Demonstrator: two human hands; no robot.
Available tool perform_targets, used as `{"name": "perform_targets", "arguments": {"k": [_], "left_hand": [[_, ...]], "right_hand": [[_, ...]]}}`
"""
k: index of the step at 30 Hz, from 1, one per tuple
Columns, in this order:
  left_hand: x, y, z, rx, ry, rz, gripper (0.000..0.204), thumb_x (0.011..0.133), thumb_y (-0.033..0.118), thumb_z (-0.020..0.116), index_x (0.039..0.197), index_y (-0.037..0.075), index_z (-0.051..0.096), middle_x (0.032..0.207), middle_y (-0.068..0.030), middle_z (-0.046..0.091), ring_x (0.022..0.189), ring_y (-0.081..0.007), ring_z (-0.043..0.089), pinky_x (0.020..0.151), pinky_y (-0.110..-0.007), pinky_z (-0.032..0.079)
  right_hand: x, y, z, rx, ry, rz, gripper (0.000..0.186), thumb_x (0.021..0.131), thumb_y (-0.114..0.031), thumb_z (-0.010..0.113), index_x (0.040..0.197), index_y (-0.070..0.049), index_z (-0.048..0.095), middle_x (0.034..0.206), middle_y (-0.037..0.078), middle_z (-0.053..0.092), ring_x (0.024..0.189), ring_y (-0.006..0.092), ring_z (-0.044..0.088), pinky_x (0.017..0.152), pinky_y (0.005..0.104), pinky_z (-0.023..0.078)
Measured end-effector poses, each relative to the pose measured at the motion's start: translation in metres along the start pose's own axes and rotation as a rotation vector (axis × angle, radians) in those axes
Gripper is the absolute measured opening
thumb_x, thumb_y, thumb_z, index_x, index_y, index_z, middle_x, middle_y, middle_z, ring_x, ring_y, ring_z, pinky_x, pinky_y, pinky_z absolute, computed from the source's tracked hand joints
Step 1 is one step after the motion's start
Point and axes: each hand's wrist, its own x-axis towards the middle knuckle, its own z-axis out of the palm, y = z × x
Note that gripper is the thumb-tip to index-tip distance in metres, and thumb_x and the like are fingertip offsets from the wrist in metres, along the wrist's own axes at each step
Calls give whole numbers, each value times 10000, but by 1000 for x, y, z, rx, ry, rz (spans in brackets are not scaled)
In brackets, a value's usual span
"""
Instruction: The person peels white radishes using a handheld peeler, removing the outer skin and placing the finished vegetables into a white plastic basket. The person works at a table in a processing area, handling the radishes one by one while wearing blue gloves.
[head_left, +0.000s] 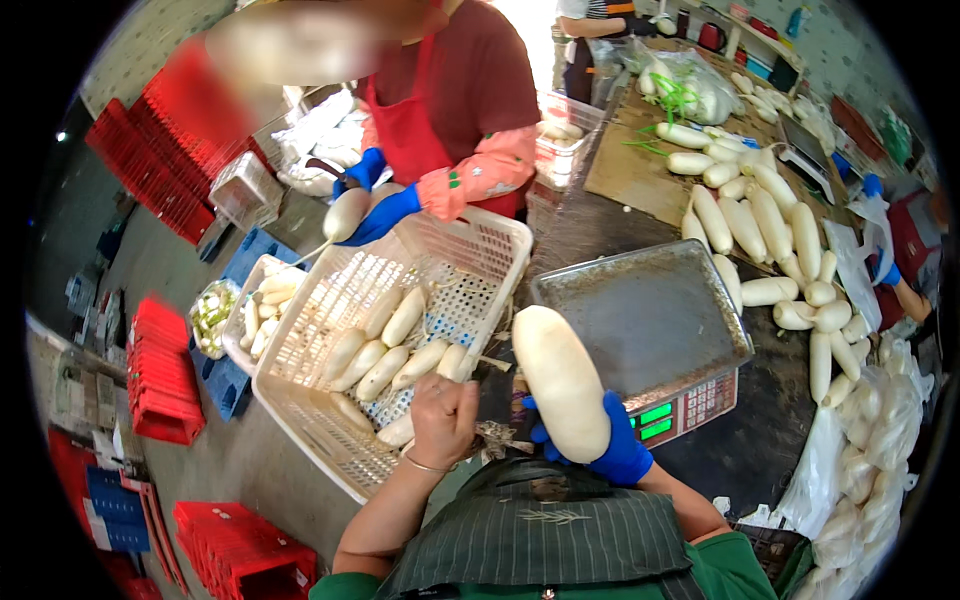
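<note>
A large white radish (561,383) stands tilted in front of me, its lower end in my right hand (620,445), which wears a blue glove. Bare but for a bracelet at the wrist, my left hand (443,420) is curled closed by the near edge of a white plastic crate (300,400). Whether anything is inside those fingers is hidden. Several white radishes (403,317) lie in this crate. Just beyond my right hand, a scale (697,408) with a lit green display carries a worn metal tray (640,318) with nothing on it.
Across the crate, a co-worker in blue gloves (380,215) holds a radish (347,213) and a dark-handled tool. Many radishes (770,215) are piled on the table at right, near bagged ones (865,450). Red crates (165,370) are stacked on the floor at left.
</note>
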Motion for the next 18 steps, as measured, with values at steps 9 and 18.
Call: {"name": "perform_targets", "arguments": {"k": [9, 18], "left_hand": [[-20, 11, 11, -186, -168, -315, 435, 840, 6, 513, 1257, 0, 386, 1168, -172, 431, 842, -205, 555, 617, -275, 473], [-45, -5, 5, 25, -308, -437, 408, 837, 119, 603, 1204, -1, 471, 1113, -169, 448, 866, -231, 560, 644, -313, 499]], "right_hand": [[-30, -80, -19, 132, 18, -504, 615, 903, -421, 412, 1321, 20, 322, 1180, 229, 517, 981, 335, 577, 774, 414, 503], [-158, -292, -115, -104, 861, -1169, 598, 763, -461, 657, 1207, -113, 460, 983, 109, 545, 842, 238, 540, 677, 320, 489]]}}
